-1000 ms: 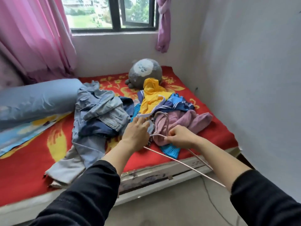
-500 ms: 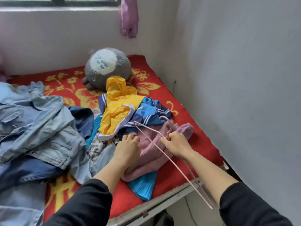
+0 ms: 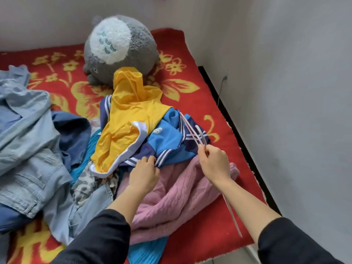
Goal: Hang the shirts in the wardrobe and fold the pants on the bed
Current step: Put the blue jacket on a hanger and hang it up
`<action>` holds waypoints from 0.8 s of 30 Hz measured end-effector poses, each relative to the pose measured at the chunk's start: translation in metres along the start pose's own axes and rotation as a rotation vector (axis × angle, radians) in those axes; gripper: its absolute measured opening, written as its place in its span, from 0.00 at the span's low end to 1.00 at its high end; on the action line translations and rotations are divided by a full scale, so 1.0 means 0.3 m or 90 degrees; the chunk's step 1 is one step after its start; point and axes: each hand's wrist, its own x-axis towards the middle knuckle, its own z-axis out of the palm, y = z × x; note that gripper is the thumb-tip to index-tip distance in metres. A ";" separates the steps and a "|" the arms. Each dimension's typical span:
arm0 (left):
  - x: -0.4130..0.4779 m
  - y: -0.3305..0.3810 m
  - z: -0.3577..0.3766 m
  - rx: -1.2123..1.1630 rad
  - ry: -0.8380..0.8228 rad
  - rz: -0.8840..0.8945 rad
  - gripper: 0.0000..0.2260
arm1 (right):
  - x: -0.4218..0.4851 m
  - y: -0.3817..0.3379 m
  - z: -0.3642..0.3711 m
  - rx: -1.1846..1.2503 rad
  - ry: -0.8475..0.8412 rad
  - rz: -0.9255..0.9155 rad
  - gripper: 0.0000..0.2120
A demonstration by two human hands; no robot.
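Hanging step: our right hand (image 3: 215,161) pinches hanger (image 3: 190,131); left hand (image 3: 143,174), its 9 o'clock, grips blue jacket (image 3: 169,140); threading likely next.

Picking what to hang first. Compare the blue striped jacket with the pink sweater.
The blue striped jacket is smooth, with white stripes; the pink sweater is plain knit. The left hand grips the jacket's hem; no hand grips the sweater. The jacket lies partly under the yellow garment, the sweater nearer the front of the bed. Both lie crumpled.
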 end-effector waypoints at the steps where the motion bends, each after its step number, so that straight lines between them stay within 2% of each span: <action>1: 0.036 0.015 0.018 0.000 0.009 -0.010 0.15 | 0.022 0.013 0.016 0.006 0.005 0.000 0.18; 5: 0.147 0.069 0.100 -0.023 -0.007 -0.146 0.26 | 0.073 0.066 0.086 0.008 0.008 -0.002 0.17; 6: 0.167 0.071 0.119 -0.050 -0.013 -0.187 0.27 | 0.079 0.077 0.103 0.010 0.005 -0.002 0.17; 9: 0.211 0.047 0.148 -0.122 0.036 -0.240 0.14 | 0.092 0.099 0.143 0.030 0.004 0.009 0.17; 11: 0.228 0.022 0.135 -0.240 0.110 -0.215 0.07 | 0.102 0.099 0.155 0.058 0.006 0.018 0.18; 15: 0.177 0.014 0.003 -0.489 0.181 -0.101 0.12 | 0.133 0.014 0.152 0.129 -0.051 0.041 0.14; 19: 0.106 0.025 -0.205 -0.627 0.183 -0.007 0.10 | 0.168 -0.179 0.108 0.200 -0.064 0.009 0.10; 21: 0.082 0.020 -0.325 -0.615 0.181 0.045 0.11 | 0.186 -0.284 0.066 0.241 -0.114 -0.002 0.04; 24: 0.035 0.007 -0.498 -0.563 0.159 0.112 0.12 | 0.184 -0.445 -0.004 0.288 -0.259 -0.080 0.24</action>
